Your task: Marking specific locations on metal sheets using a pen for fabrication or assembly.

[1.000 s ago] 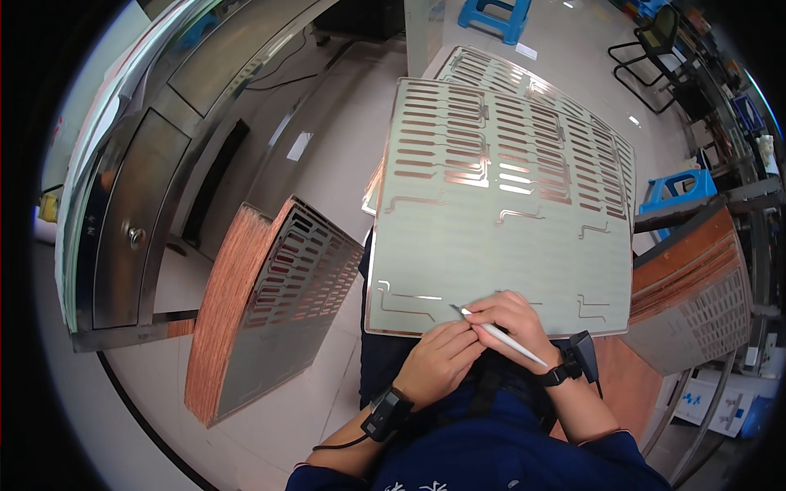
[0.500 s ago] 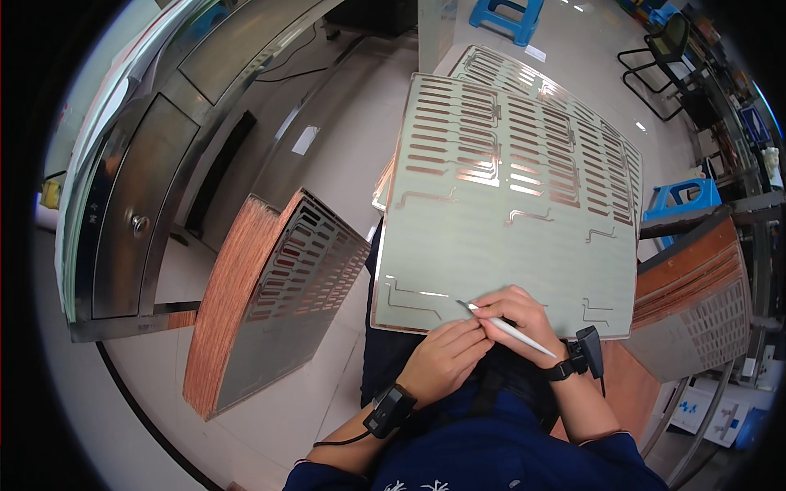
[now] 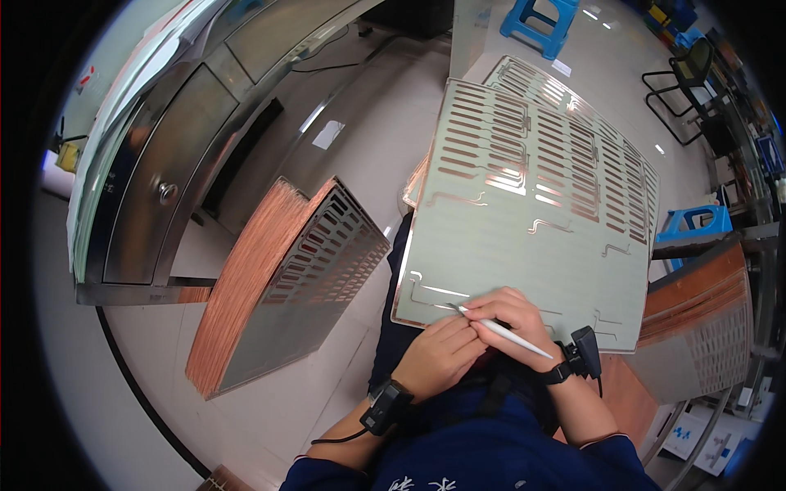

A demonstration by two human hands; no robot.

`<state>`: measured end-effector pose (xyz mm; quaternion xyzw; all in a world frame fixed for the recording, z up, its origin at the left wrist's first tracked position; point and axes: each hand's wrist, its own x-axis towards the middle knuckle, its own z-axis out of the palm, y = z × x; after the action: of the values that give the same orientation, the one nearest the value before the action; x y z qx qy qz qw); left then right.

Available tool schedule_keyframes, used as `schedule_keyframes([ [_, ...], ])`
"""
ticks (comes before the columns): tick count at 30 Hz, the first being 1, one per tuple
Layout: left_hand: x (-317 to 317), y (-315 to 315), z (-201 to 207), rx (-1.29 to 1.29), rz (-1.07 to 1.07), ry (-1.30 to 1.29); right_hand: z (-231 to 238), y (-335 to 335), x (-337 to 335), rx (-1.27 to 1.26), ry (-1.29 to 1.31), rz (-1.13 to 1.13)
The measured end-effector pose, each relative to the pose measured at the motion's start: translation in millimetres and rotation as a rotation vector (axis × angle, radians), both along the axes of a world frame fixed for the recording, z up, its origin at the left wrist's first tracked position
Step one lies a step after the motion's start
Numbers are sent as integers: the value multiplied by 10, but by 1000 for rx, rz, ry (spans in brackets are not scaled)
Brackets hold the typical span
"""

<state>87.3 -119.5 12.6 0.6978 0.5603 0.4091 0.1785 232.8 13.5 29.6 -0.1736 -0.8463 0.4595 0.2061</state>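
Note:
A slim white-handled craft knife is gripped in my right hand. Its thin metal tip touches or hovers just over a copper line near the close edge of a pale green panel with copper tracks. The panel slopes away from my lap, over another patterned panel behind it. My left hand is closed beside the right one at the panel's near edge, fingers pressed together. Whatever lies under its fingertips is hidden.
To the left stands a thick stack of copper-edged panels, near a metal drawer cabinet. More panels lean at the right. Blue stools and a dark chair stand farther off.
My view has turned, so the panel and stacks appear shifted, mostly rightward. The knife tip has moved left across the panel along the copper line. Both hands keep their hold.

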Motion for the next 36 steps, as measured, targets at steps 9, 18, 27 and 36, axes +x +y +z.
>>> schedule_keyframes([
  [9,-140,-115,22,51,65,38,-83,3,-211,41,-15,73],
  [18,-199,-103,10,44,76,67,-32,2,-235,72,-4,53],
  [27,-205,-118,-50,44,96,28,-22,-16,-253,93,-12,0],
  [36,-216,-120,-75,21,75,-25,-24,-10,-256,94,-15,35],
])
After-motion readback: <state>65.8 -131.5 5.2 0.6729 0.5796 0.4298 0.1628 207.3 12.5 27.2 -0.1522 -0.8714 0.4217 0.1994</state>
